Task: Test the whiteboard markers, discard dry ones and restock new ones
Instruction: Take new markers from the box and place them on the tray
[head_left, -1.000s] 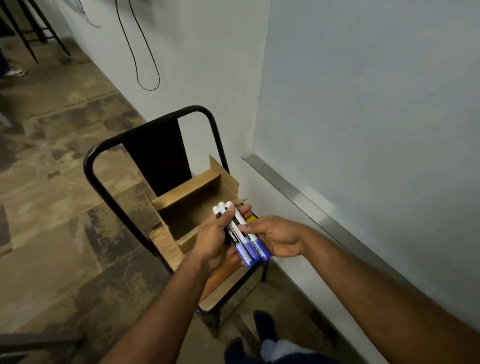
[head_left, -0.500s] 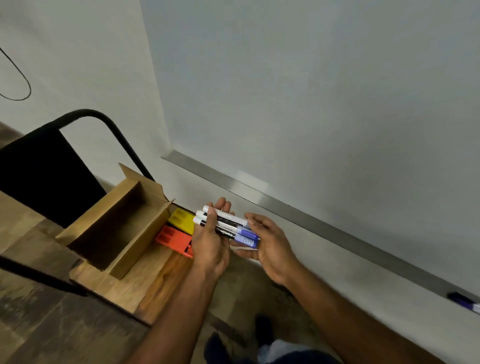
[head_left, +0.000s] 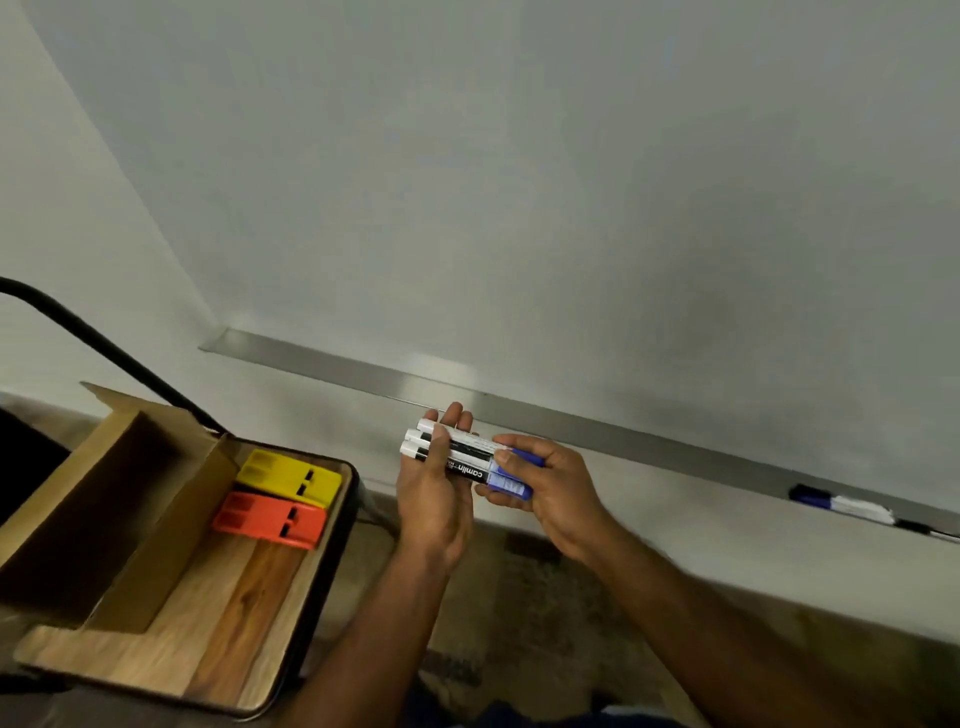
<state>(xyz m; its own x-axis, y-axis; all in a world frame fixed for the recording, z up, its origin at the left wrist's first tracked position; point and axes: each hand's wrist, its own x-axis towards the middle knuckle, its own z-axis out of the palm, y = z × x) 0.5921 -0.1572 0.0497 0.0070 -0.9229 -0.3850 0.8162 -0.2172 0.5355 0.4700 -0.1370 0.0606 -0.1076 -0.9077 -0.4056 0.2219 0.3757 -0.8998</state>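
Before a blank whiteboard (head_left: 519, 182), a person's left hand (head_left: 434, 501) clasped three markers (head_left: 465, 457) by their white ends while the right hand (head_left: 553, 483) pinched their blue-capped ends alongside, seemingly to pull one free for the ledge (head_left: 623, 431) just beyond.

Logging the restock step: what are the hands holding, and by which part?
Three markers bundled: left hand grips the barrels, right hand pinches the blue caps.
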